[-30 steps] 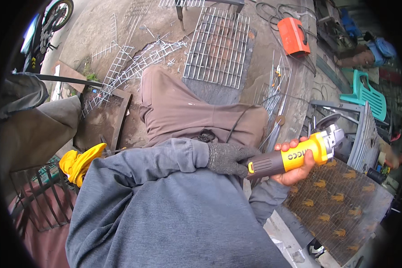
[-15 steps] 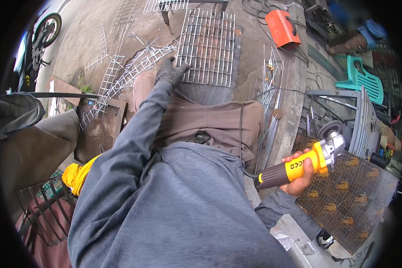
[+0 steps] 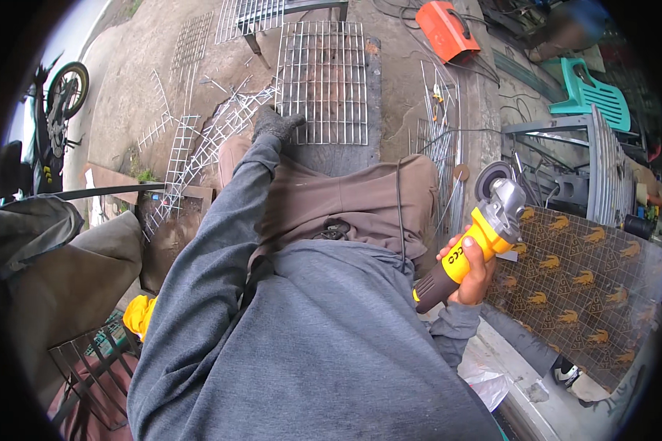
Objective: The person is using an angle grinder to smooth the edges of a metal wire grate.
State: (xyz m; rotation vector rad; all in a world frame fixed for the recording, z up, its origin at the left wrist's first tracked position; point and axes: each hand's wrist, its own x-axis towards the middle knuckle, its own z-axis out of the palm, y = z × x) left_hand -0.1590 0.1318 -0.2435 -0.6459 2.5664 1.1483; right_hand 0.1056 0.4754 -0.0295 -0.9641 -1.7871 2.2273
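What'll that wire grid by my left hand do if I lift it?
The wire grid probably stays fairly stiff, its crossing rods looking straight. It's likely light for its size, being mostly open gaps. Lying flat, it should slide rather than roll.

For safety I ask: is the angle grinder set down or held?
Held: the right grip is around the angle grinder, its disc clear of the metal grid. Whether it runs, I cannot tell.

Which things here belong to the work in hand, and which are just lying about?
Seemingly in use:
angle grinder, in the right hand
wire mesh panel, by the gloved left hand

Seemingly just lying about:
orange box
green chair
motorcycle
yellow cloth
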